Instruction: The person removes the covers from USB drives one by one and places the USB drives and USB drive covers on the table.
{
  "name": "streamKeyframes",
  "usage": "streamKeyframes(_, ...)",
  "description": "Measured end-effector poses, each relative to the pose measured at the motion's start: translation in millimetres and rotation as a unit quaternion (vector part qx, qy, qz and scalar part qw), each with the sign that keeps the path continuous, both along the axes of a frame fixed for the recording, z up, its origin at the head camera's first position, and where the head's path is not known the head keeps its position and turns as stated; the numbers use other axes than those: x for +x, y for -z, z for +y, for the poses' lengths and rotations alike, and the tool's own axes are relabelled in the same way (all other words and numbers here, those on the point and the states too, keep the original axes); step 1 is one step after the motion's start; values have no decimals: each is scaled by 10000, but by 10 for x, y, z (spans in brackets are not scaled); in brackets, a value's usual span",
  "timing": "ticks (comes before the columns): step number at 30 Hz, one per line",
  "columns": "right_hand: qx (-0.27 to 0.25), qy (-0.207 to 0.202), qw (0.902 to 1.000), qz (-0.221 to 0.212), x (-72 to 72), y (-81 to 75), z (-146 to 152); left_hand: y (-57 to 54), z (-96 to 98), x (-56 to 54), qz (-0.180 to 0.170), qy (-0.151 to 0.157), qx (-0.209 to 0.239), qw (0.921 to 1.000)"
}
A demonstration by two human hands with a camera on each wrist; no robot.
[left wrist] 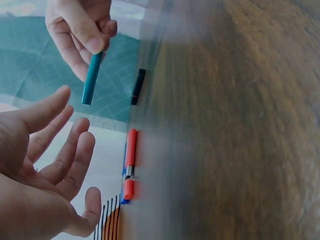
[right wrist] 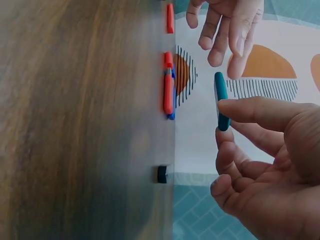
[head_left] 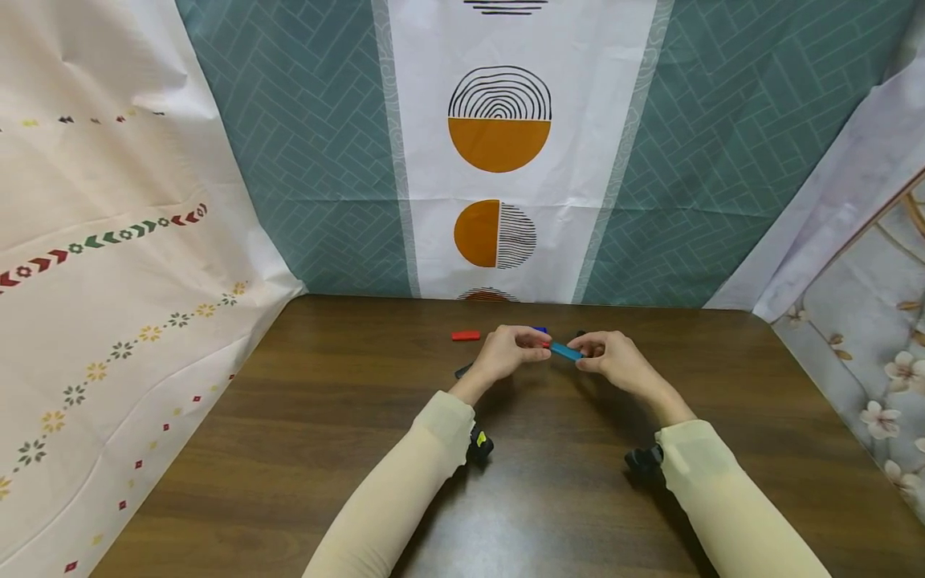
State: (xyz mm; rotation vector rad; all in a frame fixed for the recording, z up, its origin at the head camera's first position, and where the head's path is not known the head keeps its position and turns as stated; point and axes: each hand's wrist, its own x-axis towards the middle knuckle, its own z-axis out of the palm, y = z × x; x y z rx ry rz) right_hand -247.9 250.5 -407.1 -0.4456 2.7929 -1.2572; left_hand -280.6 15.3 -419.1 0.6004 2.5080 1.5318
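Teal colours the slim stick (head_left: 566, 352) that you hold up between your two hands, over the far part of the brown wood-grain table (head_left: 520, 514). In the head view, your right hand (head_left: 617, 361) has it by one end and your left hand (head_left: 509, 353) is just beside the other. On the table, a red stick (head_left: 466, 335) lies to the left of your left hand, a bit of a blue stick (head_left: 540, 330) shows past your knuckles, and a black piece (head_left: 580, 333) shows just beyond your right hand. Something dark by your left wrist is too hidden to make out.

From the left wrist, you can see your left fingers (left wrist: 80, 162) spread wide, holding nothing and apart from the slim stick. Past them on the table lie the black piece and a second red stick (left wrist: 131, 147), with a metallic band near one end and blue showing behind it.

From the right wrist, your right thumb and fingers are drawn in narrow, pinching the slim stick near its lower end. Its upper end points toward your left hand, with a gap between them.
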Motion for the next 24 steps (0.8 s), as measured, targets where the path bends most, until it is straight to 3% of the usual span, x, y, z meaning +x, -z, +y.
streamKeyframes(8,-88,-429,9989,177,-44,-50,-107,-34,-146,3,-118,-70,245,9996)
streamKeyframes(24,6,-1170,9923,398,-188,-133,-320,-42,-390,58,-164,-249,312,9991)
